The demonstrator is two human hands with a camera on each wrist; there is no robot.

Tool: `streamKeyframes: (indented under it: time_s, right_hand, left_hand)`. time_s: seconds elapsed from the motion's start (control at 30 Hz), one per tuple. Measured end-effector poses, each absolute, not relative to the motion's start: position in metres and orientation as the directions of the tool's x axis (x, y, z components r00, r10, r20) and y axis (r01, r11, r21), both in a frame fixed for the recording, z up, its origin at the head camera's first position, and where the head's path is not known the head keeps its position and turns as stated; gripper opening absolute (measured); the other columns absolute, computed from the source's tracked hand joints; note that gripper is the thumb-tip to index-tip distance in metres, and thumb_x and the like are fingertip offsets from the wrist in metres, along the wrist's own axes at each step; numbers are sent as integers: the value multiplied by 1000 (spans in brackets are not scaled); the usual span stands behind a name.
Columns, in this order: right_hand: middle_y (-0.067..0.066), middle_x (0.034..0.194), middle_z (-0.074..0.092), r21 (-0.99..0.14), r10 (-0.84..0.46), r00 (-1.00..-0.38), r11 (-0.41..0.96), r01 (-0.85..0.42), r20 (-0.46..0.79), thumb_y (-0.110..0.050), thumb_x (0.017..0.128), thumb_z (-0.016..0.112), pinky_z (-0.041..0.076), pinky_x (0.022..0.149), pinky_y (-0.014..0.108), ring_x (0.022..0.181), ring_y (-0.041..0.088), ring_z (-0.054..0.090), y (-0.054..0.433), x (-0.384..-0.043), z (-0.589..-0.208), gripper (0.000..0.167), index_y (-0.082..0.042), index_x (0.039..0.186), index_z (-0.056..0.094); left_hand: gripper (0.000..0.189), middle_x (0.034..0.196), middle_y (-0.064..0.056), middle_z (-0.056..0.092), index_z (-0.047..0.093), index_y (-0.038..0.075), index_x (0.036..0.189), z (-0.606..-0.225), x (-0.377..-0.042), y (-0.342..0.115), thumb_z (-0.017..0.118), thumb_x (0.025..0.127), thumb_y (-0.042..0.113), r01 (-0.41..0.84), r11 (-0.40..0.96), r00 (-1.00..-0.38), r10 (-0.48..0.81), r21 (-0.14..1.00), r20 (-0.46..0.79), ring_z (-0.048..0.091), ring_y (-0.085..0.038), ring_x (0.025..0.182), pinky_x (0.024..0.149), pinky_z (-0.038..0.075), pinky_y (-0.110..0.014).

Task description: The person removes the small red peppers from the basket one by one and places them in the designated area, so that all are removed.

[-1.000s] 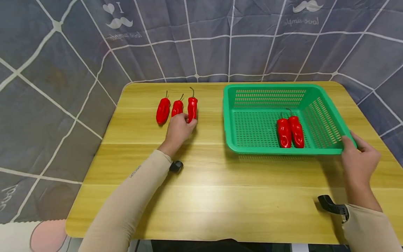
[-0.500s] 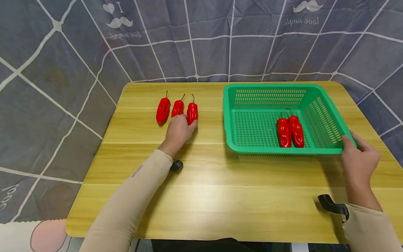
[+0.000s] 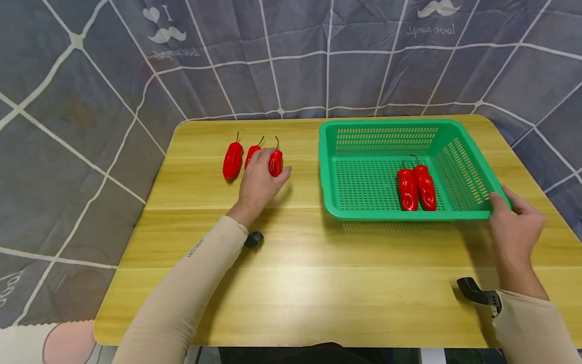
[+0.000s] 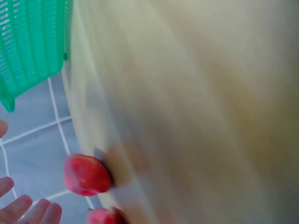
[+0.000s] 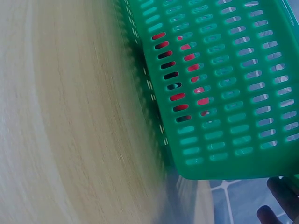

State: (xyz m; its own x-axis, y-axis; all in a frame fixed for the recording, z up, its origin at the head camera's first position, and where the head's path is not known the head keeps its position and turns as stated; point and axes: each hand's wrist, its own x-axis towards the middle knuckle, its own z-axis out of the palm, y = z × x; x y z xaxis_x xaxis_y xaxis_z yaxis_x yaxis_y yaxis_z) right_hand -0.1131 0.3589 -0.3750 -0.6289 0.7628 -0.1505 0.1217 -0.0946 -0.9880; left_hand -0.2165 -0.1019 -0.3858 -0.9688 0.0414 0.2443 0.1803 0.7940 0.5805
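Three red peppers lie in a row at the table's back left: the left one, the middle one and the right one. Over the middle and right ones is my left hand, its thumb spread from the fingers; it partly hides both. In the left wrist view, those fingers are straight and apart from the nearest pepper. My right hand grips the front right corner of a green plastic basket, thumb on the rim. Two more red peppers lie side by side inside it.
The wooden table has rounded corners. A grey curtain with white lines hangs behind it and along the left side. Black straps are on both wrists.
The right pepper of the row came slightly toward me with my left hand. That hand has since let go, spreading its thumb and raising its fingers. My right hand stays on the basket.
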Motion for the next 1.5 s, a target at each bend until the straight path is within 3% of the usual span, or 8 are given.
streamKeyframes:
  time_s: [0.13,0.37,0.67,0.83,1.03,1.17,1.47,1.5]
  right_hand:
    - [0,123,65,-986,764,-625,-98,138,-163,-13,89,75,49,67,7,79,0,63,361,-112,-376,33,-15,121,74]
    - [-1,115,67,-988,754,-639,-95,122,-151,-14,88,76,49,64,8,73,1,64,362,-113,-378,32,-15,121,74]
    - [1,123,67,-991,745,-661,-6,134,-93,-17,90,75,49,68,8,80,1,64,360,-114,-381,34,-14,124,72]
    - [3,127,67,-992,743,-665,10,129,-78,-18,91,74,49,70,8,84,3,64,360,-115,-380,34,-14,124,72]
    - [-2,118,68,-985,742,-668,67,161,-59,-20,92,73,49,69,8,80,0,64,361,-115,-379,35,-13,126,71]
    - [-7,113,70,-982,746,-664,92,165,-42,-19,91,73,47,73,10,85,1,63,360,-115,-379,34,-13,125,72]
    - [2,128,66,-981,735,-676,87,174,-55,-20,92,72,49,73,10,87,3,63,360,-114,-378,36,-14,127,70]
    - [3,129,66,-980,734,-677,92,177,-53,-21,92,72,48,73,10,87,3,63,361,-114,-378,36,-14,128,70]
  left_hand:
    - [69,148,-10,46,49,11,148,-376,-219,-89,68,92,45,242,774,-957,90,585,276,45,-28,134,106,44,-44]
    - [72,151,-5,46,47,14,150,-350,-225,-58,66,92,51,283,733,-953,144,619,265,43,-24,136,108,41,-40]
    - [75,142,-4,55,49,10,148,-321,-232,-17,70,90,53,282,639,-958,220,715,182,54,-21,123,96,48,-33]
    - [77,142,-1,55,48,10,148,-309,-230,6,72,88,54,239,583,-958,272,776,91,54,-19,123,95,48,-29]
    - [81,143,-2,54,45,11,149,-306,-220,43,71,88,57,147,590,-944,323,794,-65,53,-17,125,97,47,-30]
    - [84,143,-3,54,44,12,150,-309,-210,71,72,86,59,72,619,-936,312,782,-160,53,-18,123,95,49,-32]
    - [90,144,2,52,40,10,151,-315,-198,116,75,83,59,-93,598,-904,284,796,-319,52,-16,116,88,51,-31]
    - [84,137,2,55,45,10,146,-315,-198,120,75,84,58,-115,595,-898,279,795,-339,53,-15,111,85,51,-31]
